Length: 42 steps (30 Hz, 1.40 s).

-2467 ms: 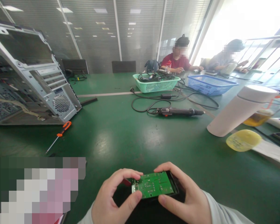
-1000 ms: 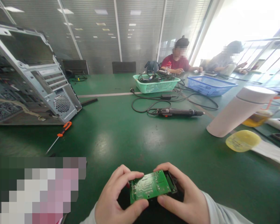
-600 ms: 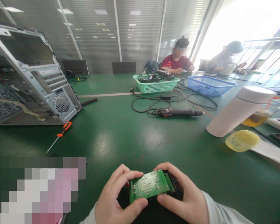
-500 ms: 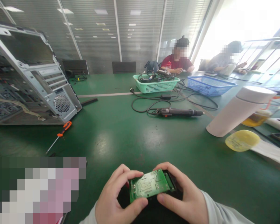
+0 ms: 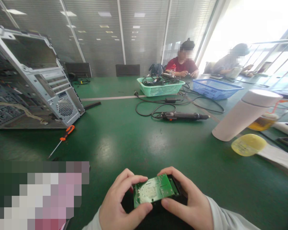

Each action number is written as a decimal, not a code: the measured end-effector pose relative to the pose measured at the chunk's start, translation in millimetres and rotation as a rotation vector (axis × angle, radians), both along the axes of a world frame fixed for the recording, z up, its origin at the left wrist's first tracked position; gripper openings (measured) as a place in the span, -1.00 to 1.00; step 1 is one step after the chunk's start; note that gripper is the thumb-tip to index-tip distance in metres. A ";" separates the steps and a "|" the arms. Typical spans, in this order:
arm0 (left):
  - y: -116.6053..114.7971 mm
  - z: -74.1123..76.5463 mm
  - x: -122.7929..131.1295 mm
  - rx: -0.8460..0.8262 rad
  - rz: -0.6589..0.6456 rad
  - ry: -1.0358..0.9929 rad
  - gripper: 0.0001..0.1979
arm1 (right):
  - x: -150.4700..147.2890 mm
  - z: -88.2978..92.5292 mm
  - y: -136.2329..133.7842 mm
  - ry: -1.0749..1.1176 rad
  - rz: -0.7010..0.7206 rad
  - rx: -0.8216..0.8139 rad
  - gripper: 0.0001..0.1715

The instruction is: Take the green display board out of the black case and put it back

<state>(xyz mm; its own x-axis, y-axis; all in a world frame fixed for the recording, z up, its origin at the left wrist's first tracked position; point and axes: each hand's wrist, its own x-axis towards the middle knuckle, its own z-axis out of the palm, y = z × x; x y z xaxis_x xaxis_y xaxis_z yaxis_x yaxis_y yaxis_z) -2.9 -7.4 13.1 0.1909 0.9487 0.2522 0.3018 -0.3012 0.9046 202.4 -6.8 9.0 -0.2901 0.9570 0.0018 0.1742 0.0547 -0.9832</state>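
Note:
A green circuit board (image 5: 153, 191) faces up between my two hands near the table's front edge, its left end slightly lower. My left hand (image 5: 124, 199) grips its left end, with fingers on the far edge and the thumb on the near edge. On the right, my right hand (image 5: 188, 199) is closed round a black part (image 5: 179, 188) at the board's right end, the thumb along the near side. A second strip of green board shows there. What lies beneath the board is dark and mostly hidden.
An opened computer case (image 5: 38, 83) stands at left, an orange-handled screwdriver (image 5: 62, 139) before it. A corded electric screwdriver (image 5: 183, 116) lies ahead. Behind are a green basket (image 5: 162, 90) of cables and a blue basket (image 5: 214, 91). A pale bottle (image 5: 244, 116) stands right. Two people sit across.
Both hands keep the same grip, and the circuit board has barely shifted. The view has tilted very slightly.

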 end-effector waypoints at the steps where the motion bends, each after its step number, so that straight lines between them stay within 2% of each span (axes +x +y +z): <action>1: 0.1 0.0 -0.1 0.000 -0.001 0.000 -0.66 | -0.1 0.4 0.0 -0.002 0.003 -0.001 -0.58; 42: -0.9 0.0 0.0 -0.026 -0.006 -0.031 -0.63 | -1.9 2.2 -1.7 0.050 -0.005 -0.074 -0.58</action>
